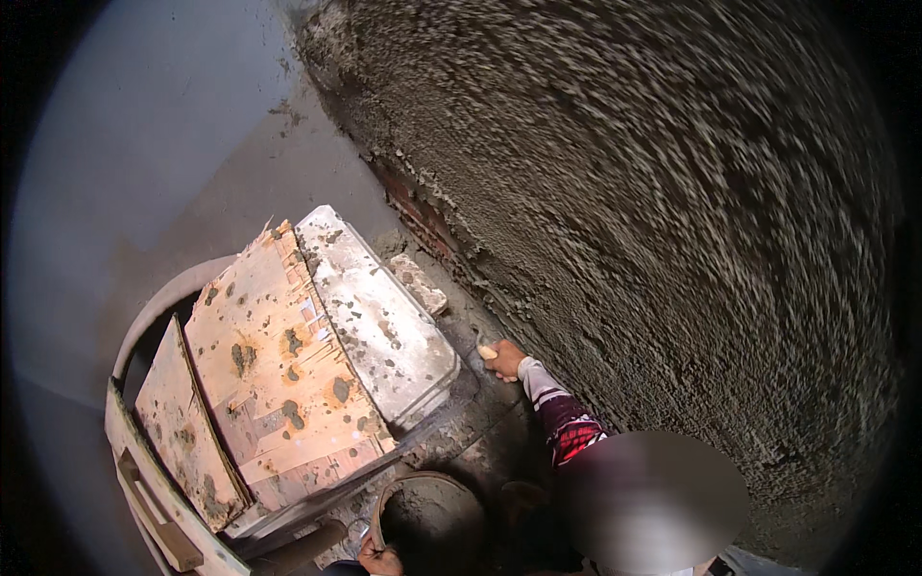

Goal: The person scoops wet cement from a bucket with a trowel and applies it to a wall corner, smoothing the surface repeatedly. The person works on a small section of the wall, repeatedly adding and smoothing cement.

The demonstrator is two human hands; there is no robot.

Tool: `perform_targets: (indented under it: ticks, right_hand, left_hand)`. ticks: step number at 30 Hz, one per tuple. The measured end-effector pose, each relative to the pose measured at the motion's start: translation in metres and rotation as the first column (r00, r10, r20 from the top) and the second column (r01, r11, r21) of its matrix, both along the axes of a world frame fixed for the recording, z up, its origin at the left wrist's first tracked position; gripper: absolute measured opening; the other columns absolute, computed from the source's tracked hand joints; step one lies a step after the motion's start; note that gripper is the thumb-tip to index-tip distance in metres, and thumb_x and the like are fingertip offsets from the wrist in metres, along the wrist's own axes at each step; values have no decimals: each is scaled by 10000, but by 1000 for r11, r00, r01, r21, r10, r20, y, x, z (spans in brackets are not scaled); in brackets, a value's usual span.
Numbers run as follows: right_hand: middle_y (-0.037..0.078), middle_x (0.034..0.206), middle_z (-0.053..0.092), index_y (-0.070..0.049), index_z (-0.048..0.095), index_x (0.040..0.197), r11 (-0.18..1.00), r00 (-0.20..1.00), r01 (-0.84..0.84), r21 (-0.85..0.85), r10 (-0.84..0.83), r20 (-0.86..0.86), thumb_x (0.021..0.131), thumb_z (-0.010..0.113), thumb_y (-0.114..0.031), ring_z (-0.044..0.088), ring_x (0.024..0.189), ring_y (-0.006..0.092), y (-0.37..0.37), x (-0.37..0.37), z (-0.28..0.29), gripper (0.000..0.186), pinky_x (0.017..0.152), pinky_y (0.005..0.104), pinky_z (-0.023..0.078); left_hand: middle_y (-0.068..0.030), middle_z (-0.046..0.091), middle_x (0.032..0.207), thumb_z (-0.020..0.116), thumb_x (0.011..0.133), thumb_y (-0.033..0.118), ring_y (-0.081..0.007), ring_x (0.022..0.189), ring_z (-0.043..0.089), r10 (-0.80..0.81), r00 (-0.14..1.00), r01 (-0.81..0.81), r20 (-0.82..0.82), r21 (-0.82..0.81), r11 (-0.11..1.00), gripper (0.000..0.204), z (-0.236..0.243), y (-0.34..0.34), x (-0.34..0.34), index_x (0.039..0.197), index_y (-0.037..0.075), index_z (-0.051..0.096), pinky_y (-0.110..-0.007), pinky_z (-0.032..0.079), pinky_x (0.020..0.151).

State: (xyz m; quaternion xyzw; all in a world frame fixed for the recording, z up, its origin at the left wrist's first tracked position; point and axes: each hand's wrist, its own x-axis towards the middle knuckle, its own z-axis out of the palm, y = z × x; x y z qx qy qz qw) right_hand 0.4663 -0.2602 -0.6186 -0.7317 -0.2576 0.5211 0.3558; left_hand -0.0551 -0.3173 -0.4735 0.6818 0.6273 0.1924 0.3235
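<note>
My right hand (506, 363), in a maroon and white sleeve, reaches low beside the base of a wall. It is closed around the pale wooden handle of what looks like a trowel (488, 352); the blade is hard to make out against the grey floor. At the lower edge, my left hand (380, 559) grips the rim of a round bucket (386, 494), partly cut off by the picture's edge. Grey mortar (432, 514) lies inside the bucket, mostly in shadow. A blurred oval hides what lies over the upper part of the right arm.
Rough, fresh-looking mortar covers the wall (624, 192) on the right. Splattered plywood (269, 355) and a white panel (375, 312) lie left of the bucket. A mortar-crusted block (420, 283) sits near the wall. A wooden float (158, 518) and a curved pipe (168, 293) border the boards.
</note>
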Motion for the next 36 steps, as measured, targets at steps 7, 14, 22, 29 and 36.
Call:
perform_targets:
  ticks: [7,14,22,29,36]
  right_hand:
    - [175,966,701,-74,671,1142,955,869,171,244,-263,420,741,745,-276,674,934,307,-9,-21,-66,455,840,389,500]
    - [237,993,681,29,596,1250,857,891,279,433,-399,216,750,729,-232,677,921,287,9,-38,-61,580,813,355,501]
    - [261,1140,653,83,538,1299,716,796,409,565,-583,162,805,734,-174,658,1050,322,2,-52,-61,591,892,357,496]
    - [251,1188,629,72,510,1324,697,776,441,565,-612,151,855,679,-219,626,1094,338,-33,-86,-46,577,927,373,480]
    - [228,1175,614,-17,436,1339,902,897,325,286,-389,210,845,694,-230,619,1060,386,-70,-80,-3,597,908,454,480]
  left_hand:
    - [-55,579,840,625,789,184,-204,776,545,-10,999,13,50,-47,999,199,-19,-1,-11,935,53,593,-342,457,666]
    - [-68,724,936,575,749,-32,-137,850,660,-49,997,53,62,-58,997,293,-62,33,-84,1016,-59,693,-299,515,822]
    - [-12,634,747,472,607,-93,-87,654,530,4,928,14,371,-46,999,262,-2,12,3,812,-90,635,-237,434,623]
    - [-9,656,775,489,610,-86,-87,669,549,9,917,-3,399,-17,1000,289,-21,18,-17,840,-77,665,-243,464,660]
    - [-20,676,792,496,635,-91,-93,700,586,65,940,-39,335,-81,996,283,-16,18,-11,848,-69,680,-238,481,690]
